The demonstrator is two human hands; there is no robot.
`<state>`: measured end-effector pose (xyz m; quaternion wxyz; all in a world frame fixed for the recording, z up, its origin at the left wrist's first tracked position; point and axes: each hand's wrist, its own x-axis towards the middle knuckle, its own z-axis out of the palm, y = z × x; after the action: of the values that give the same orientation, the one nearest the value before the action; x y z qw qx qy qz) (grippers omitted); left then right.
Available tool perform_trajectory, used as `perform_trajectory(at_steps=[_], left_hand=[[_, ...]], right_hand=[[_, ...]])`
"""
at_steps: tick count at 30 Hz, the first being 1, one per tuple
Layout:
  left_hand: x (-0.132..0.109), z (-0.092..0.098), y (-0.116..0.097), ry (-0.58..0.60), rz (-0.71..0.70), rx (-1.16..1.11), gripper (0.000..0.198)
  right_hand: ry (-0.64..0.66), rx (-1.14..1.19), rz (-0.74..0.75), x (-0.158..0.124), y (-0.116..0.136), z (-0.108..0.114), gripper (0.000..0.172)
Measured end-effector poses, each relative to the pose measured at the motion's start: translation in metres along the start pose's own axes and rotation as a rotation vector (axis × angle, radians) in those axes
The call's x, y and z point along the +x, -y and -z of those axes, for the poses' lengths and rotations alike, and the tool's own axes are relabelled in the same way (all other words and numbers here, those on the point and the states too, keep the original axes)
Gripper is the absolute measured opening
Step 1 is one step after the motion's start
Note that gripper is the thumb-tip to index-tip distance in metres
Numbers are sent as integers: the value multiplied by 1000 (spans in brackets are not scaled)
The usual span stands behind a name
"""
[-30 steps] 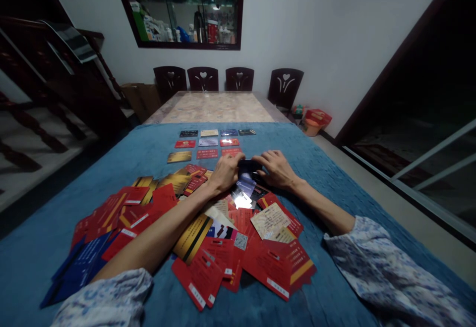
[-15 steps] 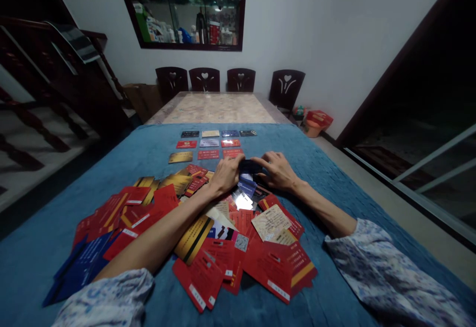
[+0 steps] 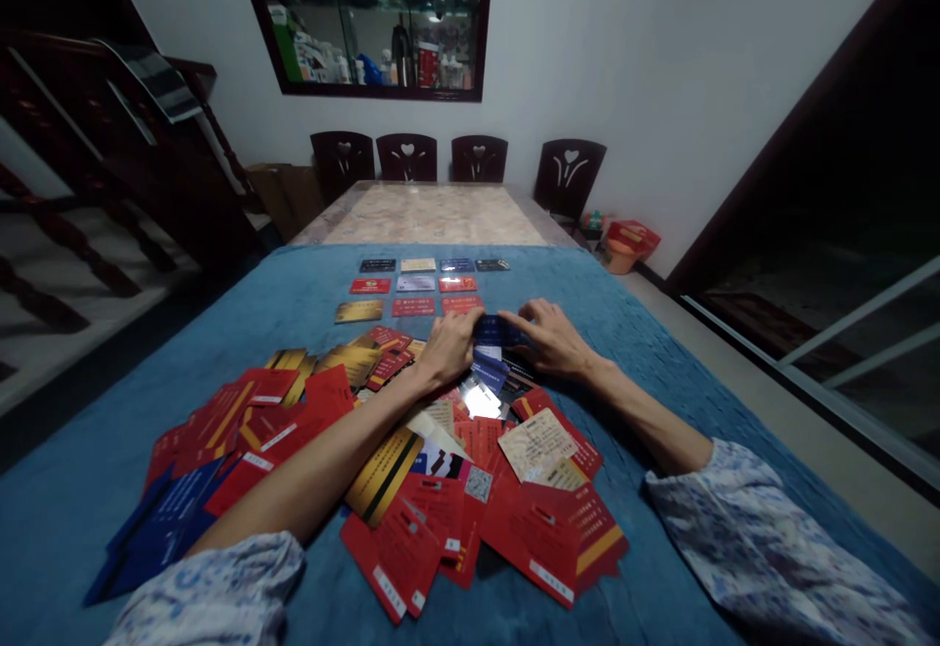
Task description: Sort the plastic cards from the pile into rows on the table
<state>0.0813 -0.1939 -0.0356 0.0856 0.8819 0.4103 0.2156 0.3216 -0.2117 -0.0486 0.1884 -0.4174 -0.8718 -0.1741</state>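
Note:
Between my two hands is a dark blue card (image 3: 496, 330), held at its left and right ends. My left hand (image 3: 449, 345) pinches the left end with its fingers. The right end is gripped by my right hand (image 3: 552, 338), thumb and forefinger closing on it. Beneath and nearer to me lies a loose heap of red cards (image 3: 529, 524), gold cards (image 3: 386, 470) and blue cards (image 3: 165, 524), partly covered by my left forearm. Just beyond my hands, several cards lie in rows, among them a gold card (image 3: 359, 311) and a red card (image 3: 412, 306).
A blue cloth (image 3: 624, 548) covers the near part of the table, with the marbled tabletop (image 3: 433, 210) beyond it. Several dark chairs (image 3: 407, 157) stand at the far end. A stair railing (image 3: 66, 225) is at the left, and an orange bin (image 3: 621, 254) stands on the floor at right.
The dark blue card has tilted slightly, so its printed face shows more. Both hands keep nearly the same place, and the view has shifted a little.

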Motion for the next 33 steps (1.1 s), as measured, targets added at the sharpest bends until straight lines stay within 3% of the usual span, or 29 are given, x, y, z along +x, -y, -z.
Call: perform_trajectory(at_steps=[17, 27, 33], left_hand=[[0, 2, -2, 19, 9, -36, 53], [4, 9, -1, 53, 16, -49, 50], [4, 15, -9, 113, 64, 82, 49]], right_hand=[[3, -70, 16, -1, -6, 1, 53], [57, 50, 16, -1, -11, 6, 53], [107, 129, 4, 2, -16, 11, 56]])
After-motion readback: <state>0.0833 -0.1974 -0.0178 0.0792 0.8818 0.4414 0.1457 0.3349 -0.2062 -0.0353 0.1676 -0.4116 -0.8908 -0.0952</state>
